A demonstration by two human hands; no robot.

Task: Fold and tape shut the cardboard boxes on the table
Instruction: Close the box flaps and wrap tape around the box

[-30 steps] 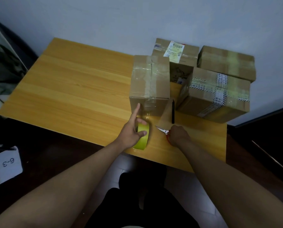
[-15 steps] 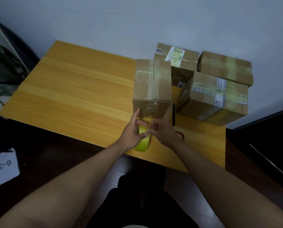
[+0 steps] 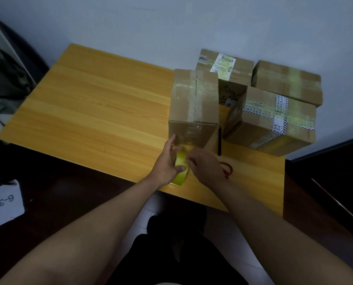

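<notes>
- The left hand [image 3: 166, 164] reaches in from the lower left and grips the yellow-green tape roll [image 3: 180, 168], thumb across its outer face, index finger stretched up to the near face of the tall cardboard box [image 3: 193, 112].
- The right hand [image 3: 207, 165] sits just beside the roll, fingers curled toward it; whether they pinch the tape end I cannot tell.
- The roll stands on edge at the near rim of the wooden table [image 3: 89, 112], just before the tall box.
- Red-handled scissors [image 3: 228, 169] lie behind the right wrist.
</notes>
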